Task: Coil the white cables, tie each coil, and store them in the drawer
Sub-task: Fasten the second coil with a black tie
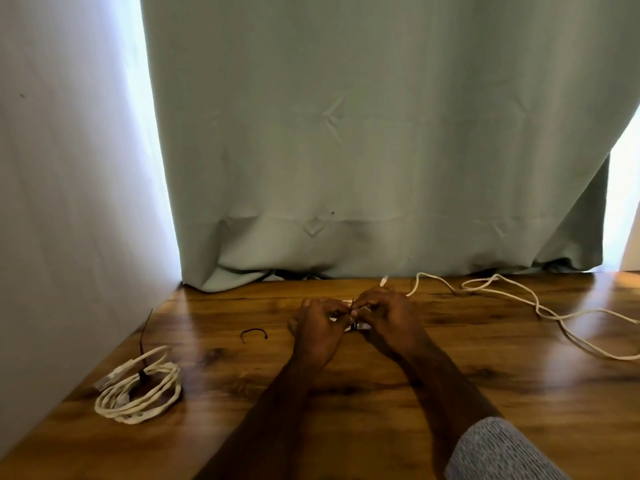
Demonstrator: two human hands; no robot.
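Wooden table (381, 393) holds one tied coil (138, 393), one loose cable (519, 299), both hands (320, 327) pinching a third.

This looks like a room in a home rather than a workshop or lab. A wood-grain worktop (381, 393) with a glossy finish stands pushed into a corner, its left edge against a plain white wall (69, 202). Along its far edge hangs a pale green curtain (363, 133), its hem bunched on the wood, with daylight glowing past both sides.
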